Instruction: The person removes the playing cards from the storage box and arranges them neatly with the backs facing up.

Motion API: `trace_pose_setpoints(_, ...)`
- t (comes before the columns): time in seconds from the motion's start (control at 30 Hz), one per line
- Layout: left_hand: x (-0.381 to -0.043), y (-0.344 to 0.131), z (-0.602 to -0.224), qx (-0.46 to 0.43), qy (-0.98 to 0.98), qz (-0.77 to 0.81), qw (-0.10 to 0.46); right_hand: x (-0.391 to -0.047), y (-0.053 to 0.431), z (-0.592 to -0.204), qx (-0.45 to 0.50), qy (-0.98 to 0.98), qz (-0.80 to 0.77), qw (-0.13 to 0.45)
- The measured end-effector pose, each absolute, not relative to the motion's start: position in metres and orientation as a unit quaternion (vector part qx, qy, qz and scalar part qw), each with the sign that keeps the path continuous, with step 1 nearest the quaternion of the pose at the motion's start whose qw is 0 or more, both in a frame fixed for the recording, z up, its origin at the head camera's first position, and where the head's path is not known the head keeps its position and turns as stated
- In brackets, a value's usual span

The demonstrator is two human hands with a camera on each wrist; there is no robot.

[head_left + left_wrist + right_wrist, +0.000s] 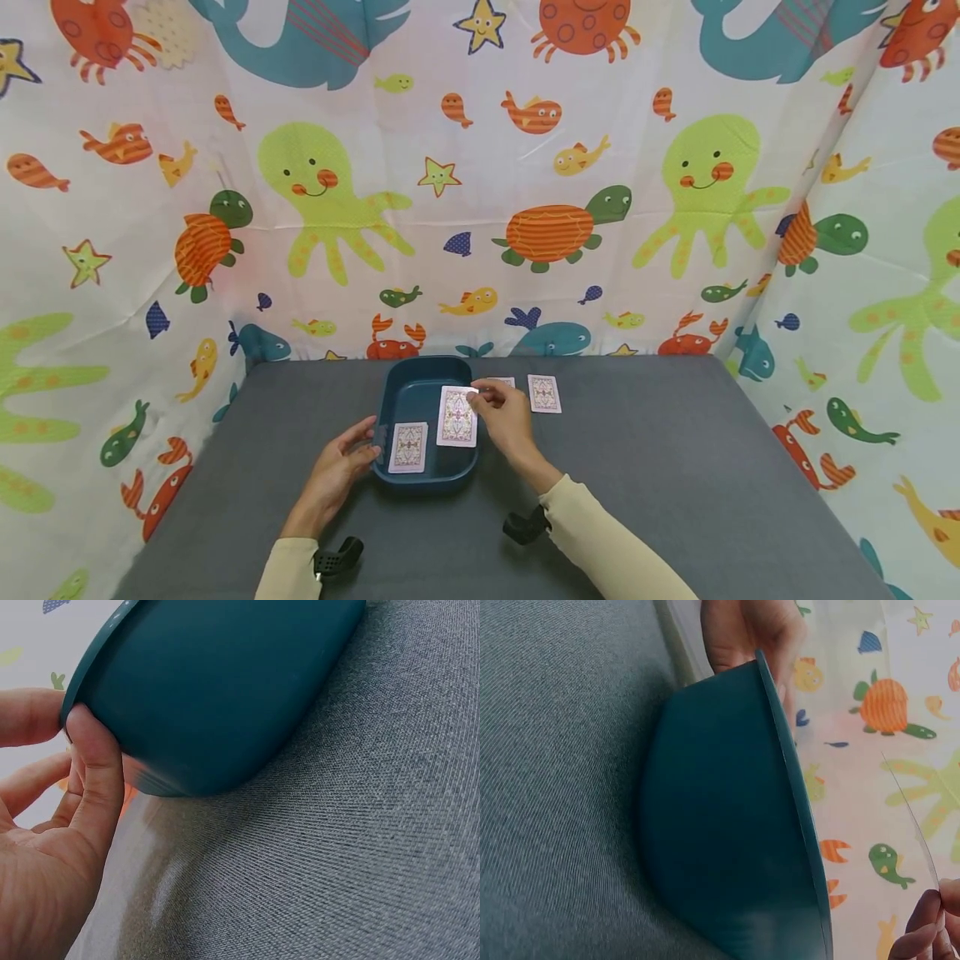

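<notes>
Curtained-off nook, room type beyond it hidden, white cartoon sea-creature-print fabric (465,200) hanging behind and along both sides, grey cloth-topped desk (645,483) set between.

Bright, diffuse light, soft shadow beside the tray (408,396)

Long cream sleeves (611,542), plain-coloured, and curved black wrist straps (339,558) (one beside each cuff).

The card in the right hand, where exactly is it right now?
In the head view, the card is pinched by the right hand over the right part of the teal tray, just right of the cards lying inside.
</notes>
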State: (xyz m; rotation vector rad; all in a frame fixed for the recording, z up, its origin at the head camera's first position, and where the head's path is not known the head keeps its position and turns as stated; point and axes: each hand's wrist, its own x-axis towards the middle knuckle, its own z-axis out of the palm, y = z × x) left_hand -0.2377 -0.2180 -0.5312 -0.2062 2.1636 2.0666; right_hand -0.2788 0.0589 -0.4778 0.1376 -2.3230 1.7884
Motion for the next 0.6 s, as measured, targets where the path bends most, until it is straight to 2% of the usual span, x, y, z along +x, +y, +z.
trace_pose_setpoints(0.6, -0.238, -0.220, -0.533, -0.071, 0.715, 0.691, 0.076, -0.282, 0.103, -0.489, 0.022, -0.788, 0.603, 0.120)
